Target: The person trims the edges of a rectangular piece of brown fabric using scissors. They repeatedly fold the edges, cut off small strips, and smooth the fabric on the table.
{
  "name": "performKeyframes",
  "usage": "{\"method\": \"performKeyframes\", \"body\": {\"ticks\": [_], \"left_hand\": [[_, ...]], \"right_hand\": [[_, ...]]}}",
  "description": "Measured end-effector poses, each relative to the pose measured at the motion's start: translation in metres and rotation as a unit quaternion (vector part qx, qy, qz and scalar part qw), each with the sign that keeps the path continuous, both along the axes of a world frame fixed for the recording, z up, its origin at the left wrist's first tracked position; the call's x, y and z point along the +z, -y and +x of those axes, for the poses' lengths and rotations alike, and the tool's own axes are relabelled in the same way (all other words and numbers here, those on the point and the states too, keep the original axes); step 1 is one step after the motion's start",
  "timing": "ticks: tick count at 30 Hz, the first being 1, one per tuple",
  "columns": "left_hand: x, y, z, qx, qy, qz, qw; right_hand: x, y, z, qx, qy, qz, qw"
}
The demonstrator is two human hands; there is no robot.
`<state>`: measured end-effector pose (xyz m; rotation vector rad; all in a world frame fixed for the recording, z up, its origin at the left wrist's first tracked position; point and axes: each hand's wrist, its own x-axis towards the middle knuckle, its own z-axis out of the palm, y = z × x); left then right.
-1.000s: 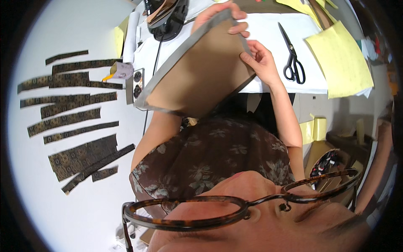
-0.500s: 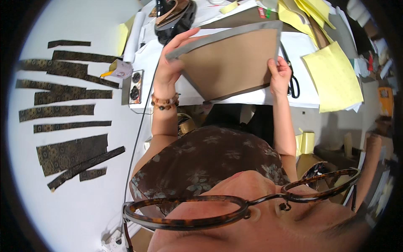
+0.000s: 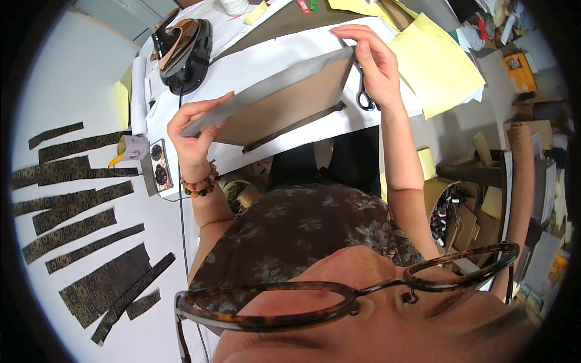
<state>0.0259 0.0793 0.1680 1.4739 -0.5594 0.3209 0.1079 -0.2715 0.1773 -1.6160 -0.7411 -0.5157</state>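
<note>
A flat brown panel with a grey edge band is held tilted above the white-covered table. My left hand grips its left end, thumb on the near side and fingers over the far side; a beaded bracelet circles that wrist. At the right end, my right hand has its fingers stretched out and the thumb beside the panel's upper right corner. I cannot tell if they touch. A dark strip runs along the panel's lower edge. Black-handled scissors lie on the table beneath my right hand, partly hidden by it.
A black iron stands at the far left of the table, its cord running toward me. Yellow sheets overhang the right side. Several dark patterned fabric strips lie on a white surface at left. Cartons sit at lower right.
The panel has moved left and tilted, showing its face more edge-on. My right hand has opened from its grip on the right edge. The whole view has turned and shifted.
</note>
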Motion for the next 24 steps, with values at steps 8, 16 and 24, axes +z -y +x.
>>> {"method": "performKeyframes", "body": {"ticks": [8, 16, 24], "left_hand": [[0.003, 0.001, -0.002, -0.042, 0.037, 0.016, 0.998], [0.007, 0.010, -0.008, -0.044, -0.009, -0.001, 0.999], [0.005, 0.004, 0.003, -0.076, 0.011, 0.022, 0.997]], "right_hand": [[0.052, -0.003, -0.019, 0.016, -0.095, -0.161, 0.982], [0.068, -0.015, -0.008, 0.090, -0.127, -0.226, 0.962], [0.091, -0.046, 0.002, 0.158, -0.104, -0.378, 0.906]]}}
